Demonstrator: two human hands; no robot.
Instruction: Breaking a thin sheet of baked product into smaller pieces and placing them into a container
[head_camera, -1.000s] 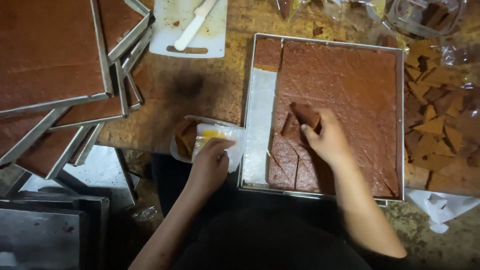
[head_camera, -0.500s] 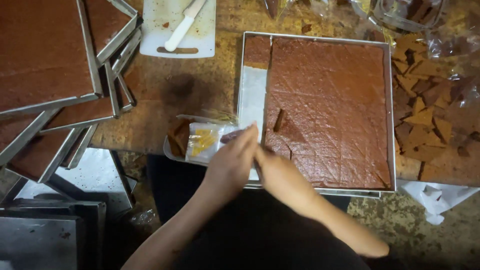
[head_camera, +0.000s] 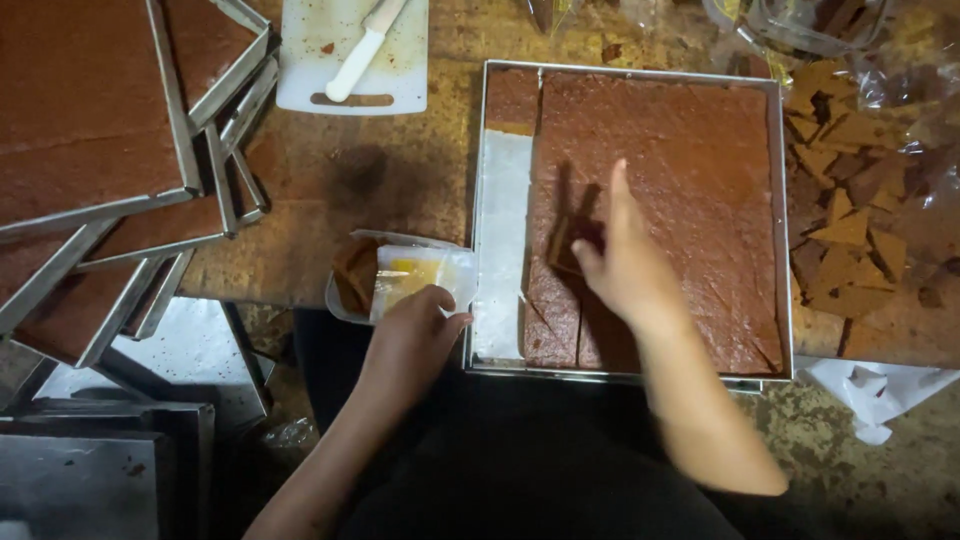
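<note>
1. At the far left edge of the wooden table (head_camera: 400, 180) leans a stack of metal trays (head_camera: 110, 190), each filled with a flat reddish-brown slab, the upper ones tilted over the lower
2. Below the table's left near corner sit dark empty metal pans (head_camera: 90, 470)
3. At the far edge, left of centre, lies a white cutting board (head_camera: 400, 85) with a slot handle; a white-handled knife (head_camera: 355, 60) rests slantwise on it
4. At the near edge, left of the big tray, a small clear plastic container (head_camera: 400, 275) overhangs the edge; it holds brown pieces on its left and has a yellow patch in the middle
5. The left hand (head_camera: 410, 335) rests against the container's near right side, fingers curled loosely onto its rim; whether they actually grip it I cannot tell
6. The large square metal tray (head_camera: 780, 220) fills the table's middle, holding a scored brown slab (head_camera: 690, 170); a white paper liner (head_camera: 500, 250) shows bare along the tray's left wall where pieces are gone
7. The right hand (head_camera: 625, 265), blurred, lies over the slab's near left part, forefinger stretched toward the far edge, thumb touching a lifted brown piece (head_camera: 560, 245); the other fingers are open, holding nothing firmly
8. Along the right edge lie clear plastic bags (head_camera: 850, 200) of triangular brown offcuts
</note>
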